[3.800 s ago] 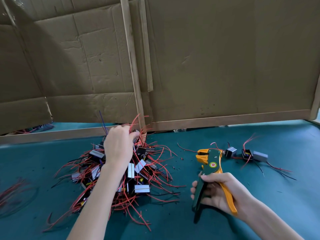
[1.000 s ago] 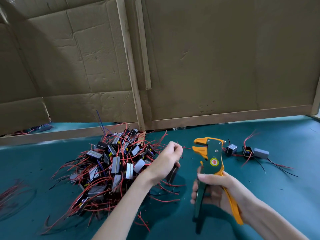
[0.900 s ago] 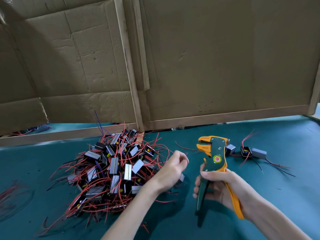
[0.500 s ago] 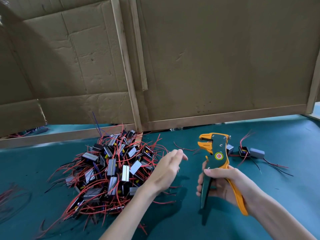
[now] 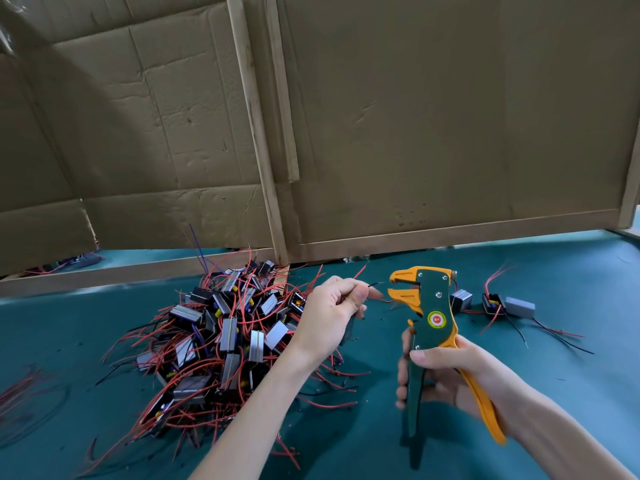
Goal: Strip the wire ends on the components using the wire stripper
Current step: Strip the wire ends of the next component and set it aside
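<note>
My right hand (image 5: 450, 374) grips the green and orange wire stripper (image 5: 427, 317) by its handles, held upright with its orange jaws open and facing left. My left hand (image 5: 329, 318) holds a small dark component (image 5: 348, 329) below the palm and pinches its thin wire (image 5: 375, 285) between thumb and fingers. The wire tip points right and sits just left of the jaws, apart from them. A pile of grey and black components with red wires (image 5: 225, 334) lies on the green table (image 5: 571, 375), left of my left hand.
A few components with red and black leads (image 5: 498, 304) lie on the table right of the stripper. Cardboard sheets on wooden frames (image 5: 415, 133) wall off the back. Loose red wire scraps (image 5: 24, 386) lie at the far left.
My left hand went from reaching open-fingered to pinching a wire, and lifted it toward the stripper's jaws. My right hand kept the stripper upright, shifted slightly.
</note>
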Available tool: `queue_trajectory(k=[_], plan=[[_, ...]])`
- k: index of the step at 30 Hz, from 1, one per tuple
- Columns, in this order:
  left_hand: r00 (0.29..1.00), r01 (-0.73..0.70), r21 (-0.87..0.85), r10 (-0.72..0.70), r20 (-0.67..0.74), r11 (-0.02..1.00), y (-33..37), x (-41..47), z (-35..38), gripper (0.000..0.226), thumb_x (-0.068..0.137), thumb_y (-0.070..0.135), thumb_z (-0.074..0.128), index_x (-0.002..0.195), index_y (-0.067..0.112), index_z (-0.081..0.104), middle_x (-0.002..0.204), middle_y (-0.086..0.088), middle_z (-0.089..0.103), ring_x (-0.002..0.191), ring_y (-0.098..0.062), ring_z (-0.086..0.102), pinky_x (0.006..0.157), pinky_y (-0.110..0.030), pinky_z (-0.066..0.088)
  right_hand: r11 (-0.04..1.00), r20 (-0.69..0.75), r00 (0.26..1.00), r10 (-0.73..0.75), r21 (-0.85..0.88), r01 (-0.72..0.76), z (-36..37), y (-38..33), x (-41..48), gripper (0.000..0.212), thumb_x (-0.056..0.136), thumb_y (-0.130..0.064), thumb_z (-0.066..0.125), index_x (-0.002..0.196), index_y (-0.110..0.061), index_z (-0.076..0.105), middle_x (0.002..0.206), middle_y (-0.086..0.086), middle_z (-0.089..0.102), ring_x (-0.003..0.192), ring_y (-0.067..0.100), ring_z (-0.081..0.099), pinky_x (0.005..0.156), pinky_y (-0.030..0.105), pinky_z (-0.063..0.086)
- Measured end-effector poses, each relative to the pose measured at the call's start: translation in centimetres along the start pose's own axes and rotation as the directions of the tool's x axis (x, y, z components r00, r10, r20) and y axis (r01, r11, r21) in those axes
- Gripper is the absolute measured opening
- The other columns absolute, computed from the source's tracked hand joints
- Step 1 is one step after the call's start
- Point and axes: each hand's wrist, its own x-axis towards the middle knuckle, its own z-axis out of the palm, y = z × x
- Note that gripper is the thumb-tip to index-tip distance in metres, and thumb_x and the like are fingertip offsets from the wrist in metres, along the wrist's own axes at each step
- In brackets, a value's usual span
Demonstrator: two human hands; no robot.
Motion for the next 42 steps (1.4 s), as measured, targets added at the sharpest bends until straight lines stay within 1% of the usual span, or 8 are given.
queue_trajectory(k=[12,15,19,25,31,34,37,42], plan=[[0.957,0.095,0.010,-0.094,0.275,0.995,1.0,-0.1,-1.4,0.032,0.100,0.031,0.049,0.076,0.026,0.070,0.064,0.002,0.049,0.062,-0.029,0.041,0.088,-0.060,0.045,0.998,0.073,0.997,0.037,-0.048,-0.034,0.0,0.6,-0.1,0.031,0.067,-0.013,0.088,0.091,-0.008,0.068,0.082,0.031,0.062,0.074,0.043,0.065,0.075,0.056,0.053],[0.941,0.090,0.013,-0.089,0.325,0.996,1.1,0.0,-1.7,0.032,0.099,0.032,0.049,0.077,0.023,0.070,0.073,-0.006,0.050,0.065,-0.017,0.048,0.093,-0.051,0.046,0.998,0.090,0.995,0.037,-0.058,-0.032,0.2,0.6,-0.3,0.031,0.067,-0.013,0.087,0.089,-0.007,0.066,0.079,0.031,0.061,0.072,0.042,0.065,0.073,0.054,0.054],[0.915,0.089,-0.004,-0.080,0.395,0.996,1.3,-0.2,-2.3,0.032,0.099,0.027,0.046,0.076,0.019,0.067,0.068,0.019,0.057,0.066,0.002,0.049,0.070,-0.008,0.038,0.996,0.054,0.997,0.062,-0.062,-0.058,0.9,0.6,-0.5,0.038,0.060,-0.015,0.091,0.083,-0.003,0.063,0.074,0.029,0.058,0.064,0.040,0.063,0.067,0.051,0.055],[0.906,0.111,-0.045,-0.082,0.416,0.993,1.4,-0.2,-2.9,0.031,0.100,0.018,0.044,0.078,0.014,0.065,0.070,0.013,0.058,0.073,-0.011,0.045,0.072,-0.007,0.038,0.992,-0.001,0.996,0.089,-0.087,-0.089,2.1,0.7,-0.9,0.038,0.056,-0.022,0.092,0.073,-0.008,0.062,0.062,0.022,0.054,0.051,0.031,0.057,0.054,0.041,0.053],[0.916,0.195,0.067,-0.206,0.345,0.979,0.6,0.0,-2.6,0.034,0.101,0.017,0.046,0.073,0.020,0.066,0.072,-0.010,0.054,0.072,-0.015,0.051,0.079,-0.028,0.040,0.989,-0.190,0.980,0.057,-0.125,-0.082,4.0,1.8,-0.7,0.031,0.060,-0.028,0.079,0.060,-0.013,0.052,0.051,0.015,0.046,0.038,0.023,0.044,0.040,0.028,0.042],[0.942,0.189,0.155,-0.224,0.249,0.970,0.2,0.1,-1.9,0.036,0.101,0.020,0.046,0.072,0.024,0.065,0.072,-0.014,0.049,0.064,-0.020,0.045,0.065,-0.030,0.032,0.997,-0.155,0.985,0.074,0.008,-0.074,4.1,1.5,-0.4,0.017,0.060,-0.016,0.078,0.064,-0.011,0.063,0.059,0.019,0.054,0.046,0.029,0.054,0.047,0.037,0.052],[0.989,0.089,0.252,-0.115,0.088,0.964,0.8,0.8,-1.0,0.031,0.100,0.024,0.050,0.078,0.028,0.070,0.075,-0.010,0.049,0.068,-0.018,0.042,0.060,-0.027,0.026,0.990,-0.131,0.991,0.014,0.141,0.004,4.0,1.0,0.0,0.010,0.064,-0.004,0.071,0.073,-0.005,0.070,0.072,0.026,0.061,0.062,0.037,0.064,0.063,0.048,0.059],[0.998,-0.038,0.322,0.048,-0.026,0.946,3.7,4.1,2.7,0.022,0.096,0.022,0.056,0.089,0.018,0.077,0.087,-0.004,0.057,0.084,-0.021,0.052,0.073,-0.028,0.034,0.953,-0.251,0.942,-0.221,0.148,0.263,2.8,0.8,0.1,0.016,0.066,-0.003,0.069,0.081,-0.008,0.070,0.075,0.024,0.062,0.066,0.038,0.065,0.064,0.045,0.058]])
